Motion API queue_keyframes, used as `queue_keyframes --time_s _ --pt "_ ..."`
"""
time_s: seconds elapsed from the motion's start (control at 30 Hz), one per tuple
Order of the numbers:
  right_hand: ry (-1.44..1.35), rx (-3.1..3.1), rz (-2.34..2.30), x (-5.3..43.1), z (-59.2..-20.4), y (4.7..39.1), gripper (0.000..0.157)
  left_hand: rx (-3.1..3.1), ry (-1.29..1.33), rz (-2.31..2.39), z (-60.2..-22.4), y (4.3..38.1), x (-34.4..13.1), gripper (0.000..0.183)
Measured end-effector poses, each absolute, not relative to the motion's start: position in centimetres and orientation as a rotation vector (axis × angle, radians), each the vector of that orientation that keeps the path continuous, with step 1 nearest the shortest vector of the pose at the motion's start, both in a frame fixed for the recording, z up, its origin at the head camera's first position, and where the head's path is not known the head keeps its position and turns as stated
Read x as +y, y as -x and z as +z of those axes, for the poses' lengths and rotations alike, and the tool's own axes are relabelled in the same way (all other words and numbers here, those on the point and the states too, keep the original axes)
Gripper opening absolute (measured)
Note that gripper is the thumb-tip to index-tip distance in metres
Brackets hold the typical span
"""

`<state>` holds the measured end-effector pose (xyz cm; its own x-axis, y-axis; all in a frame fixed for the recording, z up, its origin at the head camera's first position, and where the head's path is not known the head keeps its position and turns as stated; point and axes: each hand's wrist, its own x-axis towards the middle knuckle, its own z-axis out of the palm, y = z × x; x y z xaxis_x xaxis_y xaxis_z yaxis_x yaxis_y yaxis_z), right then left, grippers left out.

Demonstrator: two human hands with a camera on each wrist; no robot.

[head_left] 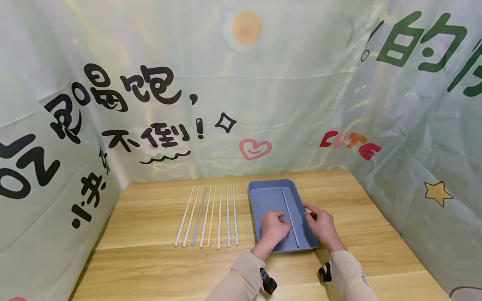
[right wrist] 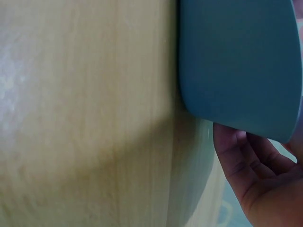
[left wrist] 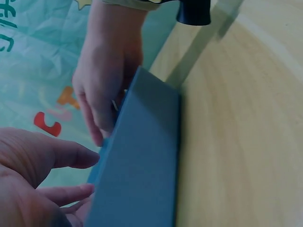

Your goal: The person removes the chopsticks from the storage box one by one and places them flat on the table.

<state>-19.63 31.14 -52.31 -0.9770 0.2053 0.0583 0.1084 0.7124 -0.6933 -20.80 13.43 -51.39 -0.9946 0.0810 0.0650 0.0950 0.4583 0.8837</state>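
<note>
A blue-grey rectangular tray (head_left: 265, 192) lies on the right part of the table, with one blue-purple chopstick (head_left: 290, 215) lying lengthwise along its right half. Over the tray's near left part hovers my left hand (head_left: 275, 226); its thumb and fingers are apart with nothing between them in the left wrist view. My right hand (head_left: 324, 225) is at the tray's right edge, its bent fingers (right wrist: 232, 151) at the outside wall, where they appear to hold the rim. The wall hides part of its grip. Left of the tray lies a row of several chopsticks (head_left: 203, 217) in pink, purple, yellow and blue.
The wooden table (head_left: 147, 267) carries the tray and the chopsticks. Printed cloth walls (head_left: 211, 96) enclose its back and both sides. Black wrist straps (head_left: 268, 282) sit at both sleeves.
</note>
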Motion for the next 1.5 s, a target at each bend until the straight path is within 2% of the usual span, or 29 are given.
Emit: queue_keyframes --time_s 0.47,0.93,1.27,1.5 --pt "0.218 -2.746 1.087 31.1 -52.6 19.9 0.041 -2.691 0.052 -1.653 -52.6 21.0 14.7 0.028" --pt "0.285 -2.784 1.116 30.8 -52.5 19.6 0.042 -2.639 0.060 -1.538 -53.7 20.9 16.0 0.023" --pt "0.258 -2.761 1.099 30.8 -52.4 19.6 0.041 -2.642 0.109 -1.562 -53.7 20.9 16.5 0.051" --pt "0.284 -2.780 1.105 30.8 -52.4 19.6 0.043 -2.678 0.033 -1.602 -52.9 20.9 15.6 0.029"
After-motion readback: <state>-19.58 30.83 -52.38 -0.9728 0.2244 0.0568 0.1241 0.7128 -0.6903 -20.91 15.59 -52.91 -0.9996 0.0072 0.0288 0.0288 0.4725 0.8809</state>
